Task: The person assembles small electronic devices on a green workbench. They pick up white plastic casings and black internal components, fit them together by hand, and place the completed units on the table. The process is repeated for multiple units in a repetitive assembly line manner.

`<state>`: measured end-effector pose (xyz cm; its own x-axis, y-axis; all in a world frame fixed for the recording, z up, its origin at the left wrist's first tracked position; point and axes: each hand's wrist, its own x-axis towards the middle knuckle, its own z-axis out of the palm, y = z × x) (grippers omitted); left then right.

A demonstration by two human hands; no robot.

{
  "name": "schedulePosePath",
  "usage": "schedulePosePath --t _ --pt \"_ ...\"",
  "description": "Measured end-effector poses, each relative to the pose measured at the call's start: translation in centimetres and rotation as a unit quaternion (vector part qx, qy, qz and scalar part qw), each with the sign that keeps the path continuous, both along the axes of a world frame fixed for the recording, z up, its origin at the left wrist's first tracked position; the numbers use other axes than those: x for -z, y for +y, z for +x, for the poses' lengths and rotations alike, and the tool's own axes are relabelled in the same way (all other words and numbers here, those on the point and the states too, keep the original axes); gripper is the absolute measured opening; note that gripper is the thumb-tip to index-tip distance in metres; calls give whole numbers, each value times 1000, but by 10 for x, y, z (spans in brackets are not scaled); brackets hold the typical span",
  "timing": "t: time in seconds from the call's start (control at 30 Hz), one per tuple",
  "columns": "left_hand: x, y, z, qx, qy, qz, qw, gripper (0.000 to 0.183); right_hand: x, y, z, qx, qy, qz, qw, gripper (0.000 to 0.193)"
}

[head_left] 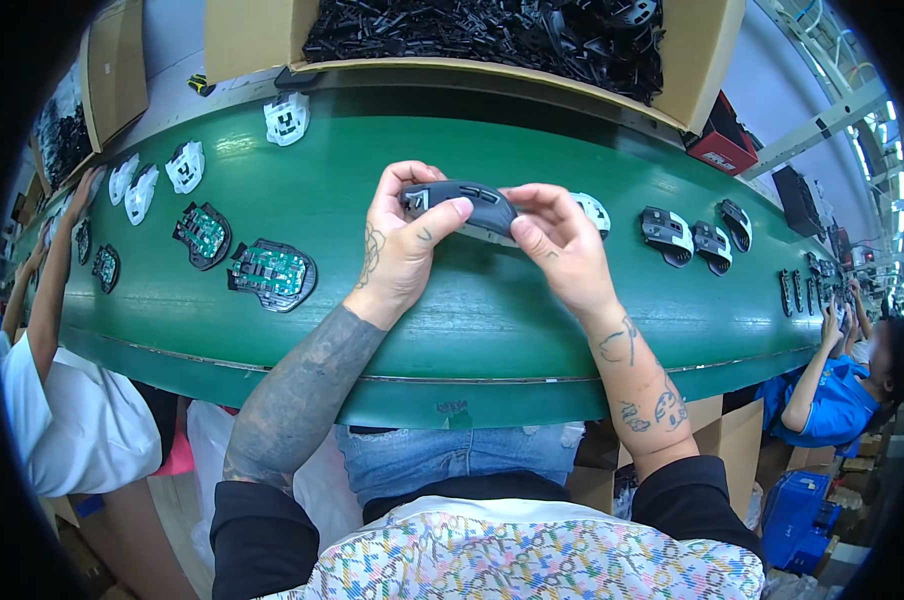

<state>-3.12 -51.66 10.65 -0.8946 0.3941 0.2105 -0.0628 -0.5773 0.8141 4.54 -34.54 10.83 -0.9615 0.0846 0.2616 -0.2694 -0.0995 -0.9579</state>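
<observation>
Both hands hold up a dark grey computer mouse [490,212] above a green belt [472,335]. My left hand [402,240] grips its left end, with the thumb lying across the top. At the right end, my right hand [570,252] pinches the mouse between thumb and fingers. Some of the underside is hidden by the hands. Just behind my right hand a white shell [593,213] shows in part. To the left lie mouse bases with green circuit boards [274,274]. Black-and-white mouse shells [666,233] rest to the right.
Several white shells [185,167] lie at the far left. A cardboard box [717,65] full of black plastic parts [472,40] stands beyond the belt, near a red-and-black box [722,142]. Co-workers reach in at the left [67,420] and right [822,400].
</observation>
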Motion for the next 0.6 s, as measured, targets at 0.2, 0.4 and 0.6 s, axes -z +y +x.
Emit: schedulePosePath --t 0.2,0.4,0.6 --pt "-8 1 7 40 53 -39 997 51 -5 1 1 -163 -160 -114 967 51" --pt "-13 -9 -3 78 20 -139 987 54 -7 -6 4 -55 -92 -45 993 48" --pt "-8 -9 -3 37 64 -177 982 46 -2 -6 0 -55 -131 -104 984 47"
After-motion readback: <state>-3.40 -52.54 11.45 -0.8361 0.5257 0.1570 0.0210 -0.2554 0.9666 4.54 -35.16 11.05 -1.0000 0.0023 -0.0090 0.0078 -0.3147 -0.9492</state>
